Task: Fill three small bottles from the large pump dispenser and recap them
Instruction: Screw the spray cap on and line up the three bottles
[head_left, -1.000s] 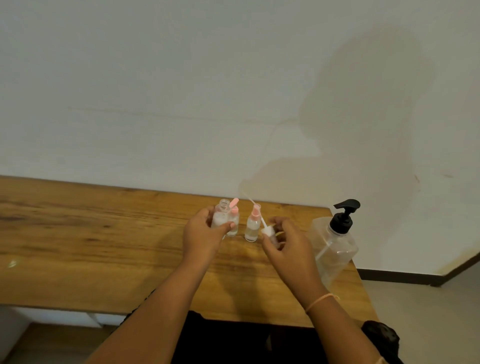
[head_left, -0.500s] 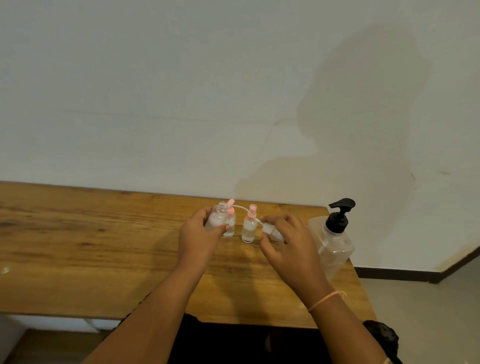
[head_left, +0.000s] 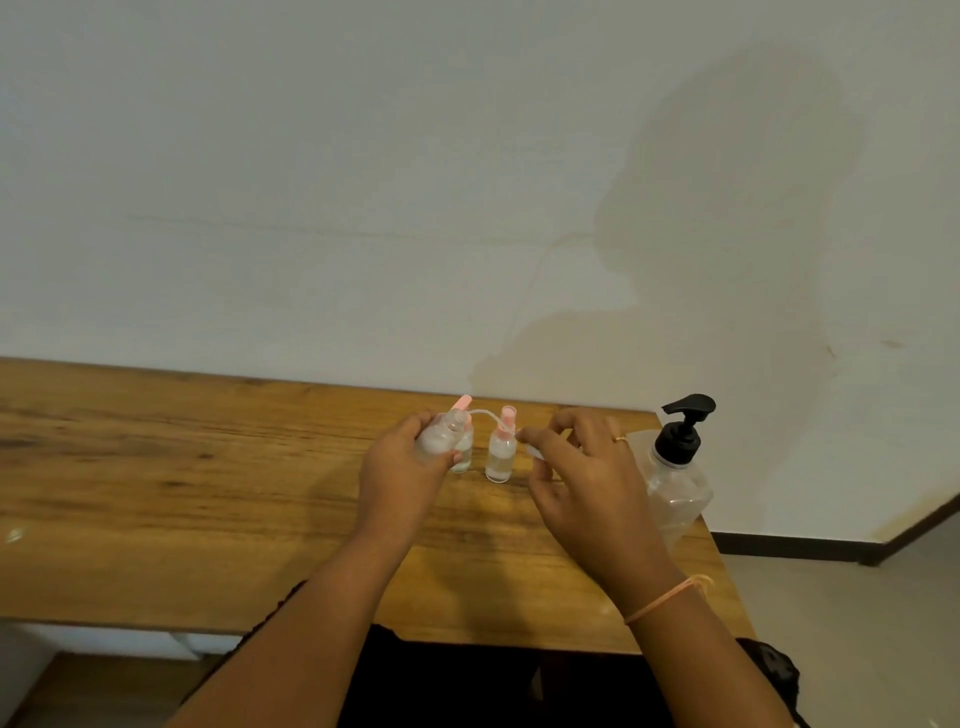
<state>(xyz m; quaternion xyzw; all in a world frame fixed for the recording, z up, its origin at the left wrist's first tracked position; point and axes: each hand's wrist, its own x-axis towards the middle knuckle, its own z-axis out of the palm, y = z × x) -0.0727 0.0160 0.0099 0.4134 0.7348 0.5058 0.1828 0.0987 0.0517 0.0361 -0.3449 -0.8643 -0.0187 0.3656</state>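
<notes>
**Bottle (head_left: 436, 441) in left hand (head_left: 400, 470), tube (head_left: 485, 414) at its mouth**

The bottle sits just left of the frame's centre. It is uncapped and tilted, with its mouth pointing to the upper right. The left hand grasps it, thumb across the near side and fingers curled round the far side. The hand hides its base, so I cannot tell whether it stands on the table (head_left: 156, 467) or is lifted. Its body looks whitish, and the fill level cannot be made out.

The right hand (head_left: 582, 467), right of centre, pinches a cap (head_left: 536, 453) between thumb and fingertips. Only a pale sliver of the cap shows. The thin tube arcs from it to the left, over to the bottle's mouth. Its end reaches the rim, but whether it is inside is too fine to tell.

A second bottle (head_left: 465, 453) stands just behind the held one and is partly hidden by it. Its pink cap pokes up above the open mouth. A third bottle (head_left: 500, 454) stands upright between the two hands, clear-bodied and also capped in pink. The tube passes behind its top.

The dispenser (head_left: 675, 483) stands at the right end of the table, just beyond the right hand, which covers part of its clear body. Its black pump head points left.

The right hand wears a ring (head_left: 621, 440), and an orange thread (head_left: 665, 597) circles the wrist.

The wooden table runs across the lower half of the frame. Behind it is a pale wall (head_left: 311, 182) with a large darker stain (head_left: 727, 208) at upper right. A dark baseboard (head_left: 805, 545) shows at lower right.
</notes>
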